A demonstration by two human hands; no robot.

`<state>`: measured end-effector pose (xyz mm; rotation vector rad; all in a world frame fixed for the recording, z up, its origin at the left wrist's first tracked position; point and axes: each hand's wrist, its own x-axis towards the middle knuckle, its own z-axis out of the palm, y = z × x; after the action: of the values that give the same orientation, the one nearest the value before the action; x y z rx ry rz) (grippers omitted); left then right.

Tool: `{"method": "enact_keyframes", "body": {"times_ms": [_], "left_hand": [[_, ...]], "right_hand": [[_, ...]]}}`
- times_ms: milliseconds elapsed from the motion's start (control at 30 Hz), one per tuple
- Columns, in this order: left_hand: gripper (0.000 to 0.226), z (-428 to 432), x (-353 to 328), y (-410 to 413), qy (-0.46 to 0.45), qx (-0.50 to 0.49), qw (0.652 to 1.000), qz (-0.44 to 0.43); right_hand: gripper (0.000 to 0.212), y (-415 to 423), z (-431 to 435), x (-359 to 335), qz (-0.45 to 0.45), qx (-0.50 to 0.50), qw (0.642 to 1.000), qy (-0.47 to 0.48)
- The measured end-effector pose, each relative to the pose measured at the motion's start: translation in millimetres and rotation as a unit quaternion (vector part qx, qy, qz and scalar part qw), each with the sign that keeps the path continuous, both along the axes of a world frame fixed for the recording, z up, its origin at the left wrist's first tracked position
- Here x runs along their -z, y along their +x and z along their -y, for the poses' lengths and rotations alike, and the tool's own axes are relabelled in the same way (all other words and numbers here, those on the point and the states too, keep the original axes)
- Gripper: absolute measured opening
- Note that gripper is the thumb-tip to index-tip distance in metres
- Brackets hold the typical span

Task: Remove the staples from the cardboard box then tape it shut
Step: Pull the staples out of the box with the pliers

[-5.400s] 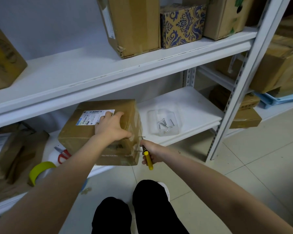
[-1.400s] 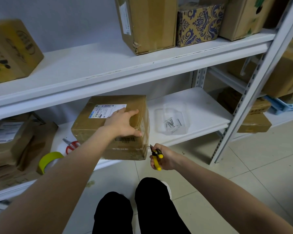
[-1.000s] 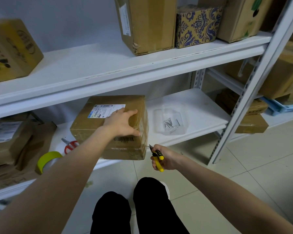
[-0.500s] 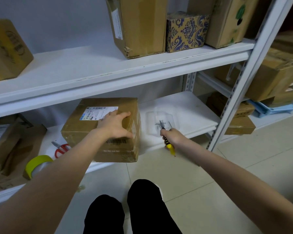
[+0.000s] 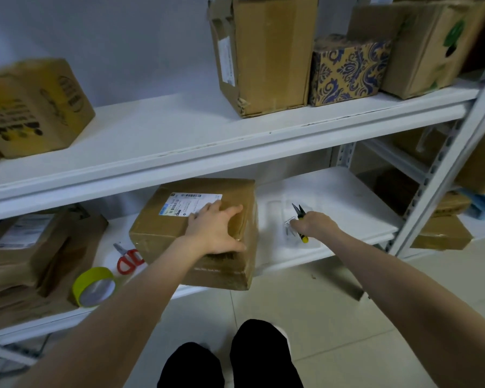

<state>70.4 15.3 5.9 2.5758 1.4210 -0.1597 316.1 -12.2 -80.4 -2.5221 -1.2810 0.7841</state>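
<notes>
Box [image 5: 157, 219] is sitting on the lower shelf [image 5: 347, 197], front corner overhanging. The left hand [image 5: 213, 231] is pressing flat on its top, fingers spread toward the right edge, bracing rather than gripping. Right hand [image 5: 315, 224] is curling round yellow-handled pliers [image 5: 298, 211] just right of the box, over a clear tray [image 5: 272, 204]. Cardboard is looking stiff yet dentable, slick where taped, probably light enough to turn one-handed; edges and corners are seeming the safest hold, with tape roll [image 5: 79, 284] and scissors [image 5: 129, 260] lying just left of the box.
</notes>
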Motion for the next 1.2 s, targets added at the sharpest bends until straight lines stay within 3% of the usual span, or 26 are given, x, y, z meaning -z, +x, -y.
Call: {"method": "enact_keyframes", "body": {"times_ms": [400,700,833,967,1100,1200], "left_hand": [[0.093,-1.7,-1.5,0.4,0.014,0.006,1.0,-0.002],[0.093,-2.3,1.1,0.3,0.02,0.006,1.0,-0.004],[0.094,-1.9,1.2,0.6,0.018,0.006,1.0,-0.003],[0.093,-1.3,1.1,0.4,0.02,0.005,1.0,-0.002],[0.093,-1.5,1.3,-0.1,0.016,0.001,1.0,-0.001],[0.093,-1.5,2.4,1.3,0.019,0.001,1.0,0.002]], "right_hand": [[0.011,3.2,-33.7,15.1,0.012,-0.003,0.997,-0.077],[0.004,0.3,-44.8,29.1,0.015,0.04,0.998,-0.051],[0.027,3.7,-51.7,33.6,0.005,0.074,0.997,-0.006],[0.027,2.4,-57.2,34.9,-0.007,0.104,0.994,0.033],[0.044,-0.9,-62.1,42.0,-0.01,0.149,0.987,0.065],[0.051,-9.5,-61.5,44.3,0.069,0.092,0.989,0.095]]}}
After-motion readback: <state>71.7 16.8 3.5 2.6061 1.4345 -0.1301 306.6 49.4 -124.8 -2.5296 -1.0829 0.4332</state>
